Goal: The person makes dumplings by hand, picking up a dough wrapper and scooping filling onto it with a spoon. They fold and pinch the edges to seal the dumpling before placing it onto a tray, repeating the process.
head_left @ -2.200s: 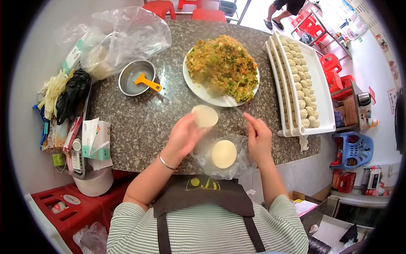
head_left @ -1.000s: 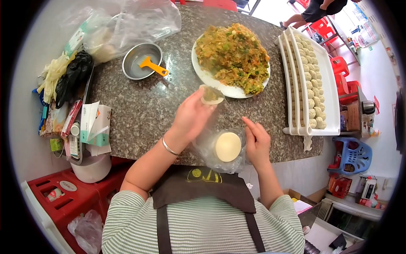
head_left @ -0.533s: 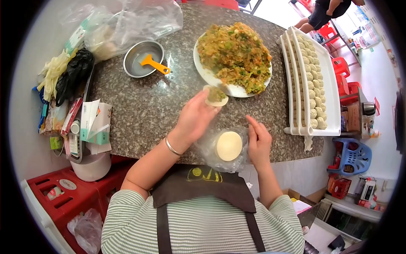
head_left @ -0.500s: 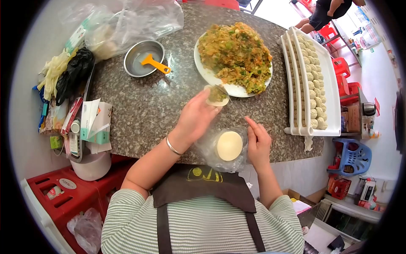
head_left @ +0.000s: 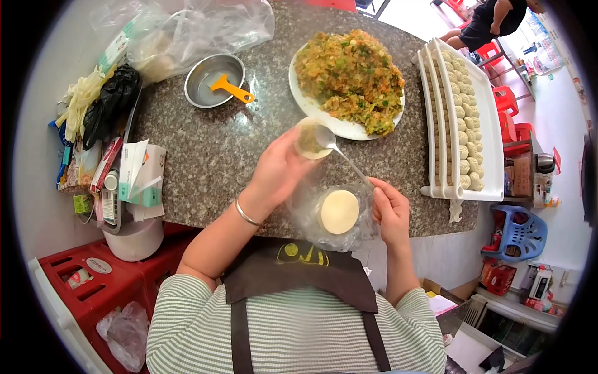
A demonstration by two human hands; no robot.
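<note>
My left hand [head_left: 280, 159] holds a round dough wrapper [head_left: 305, 148] with some chopped filling on it, close to the plate's near edge. In my right hand [head_left: 391, 209] is the handle of a metal spoon [head_left: 352, 164], its bowl resting at the filling in the wrapper. Between my hands, a stack of pale round wrappers [head_left: 339, 212] sits on a crumpled clear plastic bag [head_left: 309, 225]. A large heap of chopped vegetable filling [head_left: 349, 75] covers most of a white plate [head_left: 300, 95] just beyond.
A metal bowl [head_left: 198, 78] with an orange-handled scraper [head_left: 232, 88] stands back left. Stacked white trays [head_left: 489, 124] of filled dumplings [head_left: 464, 124] line the right edge. Plastic bags [head_left: 205, 28], gloves [head_left: 84, 103] and boxes [head_left: 142, 177] crowd the left. Another person [head_left: 489, 25] is at far right.
The spoon's bowl has moved slightly left over the wrapper, and its handle now shows clearly. My right hand has shifted a little right. The view has shifted slightly.
</note>
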